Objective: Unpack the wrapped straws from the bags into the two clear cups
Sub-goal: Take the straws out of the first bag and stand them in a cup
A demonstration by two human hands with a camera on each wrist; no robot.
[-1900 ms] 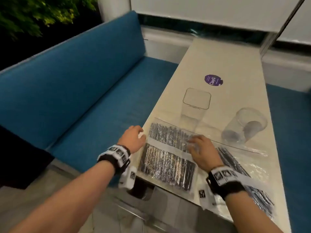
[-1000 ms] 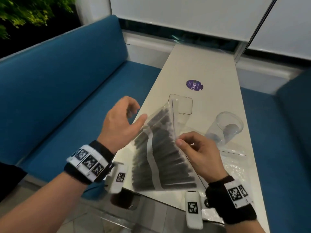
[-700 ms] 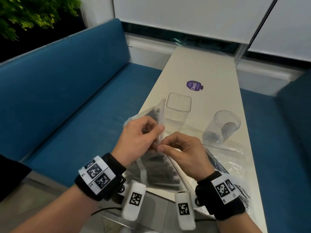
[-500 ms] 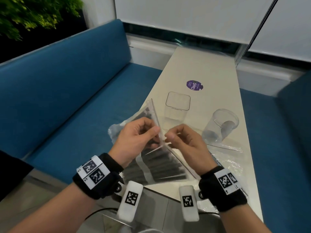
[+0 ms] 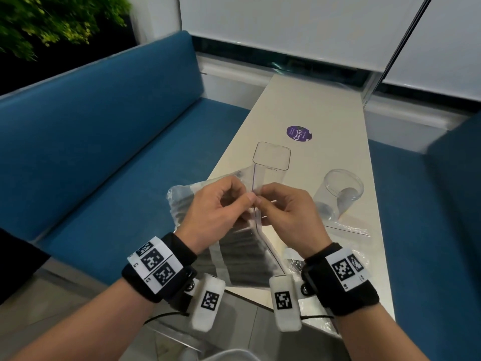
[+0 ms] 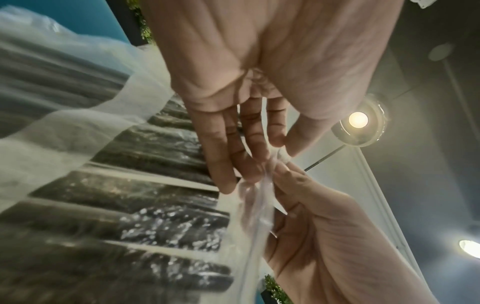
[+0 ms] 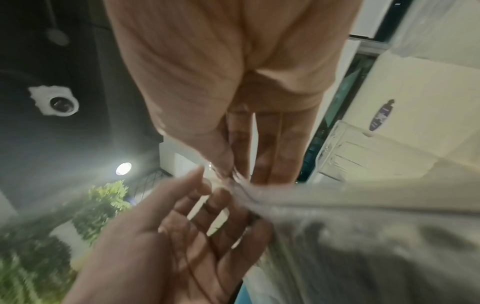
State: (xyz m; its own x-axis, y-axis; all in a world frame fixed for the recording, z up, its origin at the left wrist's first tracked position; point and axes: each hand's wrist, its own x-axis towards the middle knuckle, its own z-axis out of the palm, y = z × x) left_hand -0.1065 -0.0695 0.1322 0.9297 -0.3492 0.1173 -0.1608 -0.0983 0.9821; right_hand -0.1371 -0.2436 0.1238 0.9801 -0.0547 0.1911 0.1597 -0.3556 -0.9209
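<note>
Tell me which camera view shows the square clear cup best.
The head view: the square clear cup stands upright on the table, its whole rim visible behind both hands. The right wrist view shows only a blurred part of it. The left wrist view does not show it.

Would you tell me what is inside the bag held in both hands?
The bag holds dark wrapped straws lying side by side. A white band and the left hand cover some, so no count.
</note>
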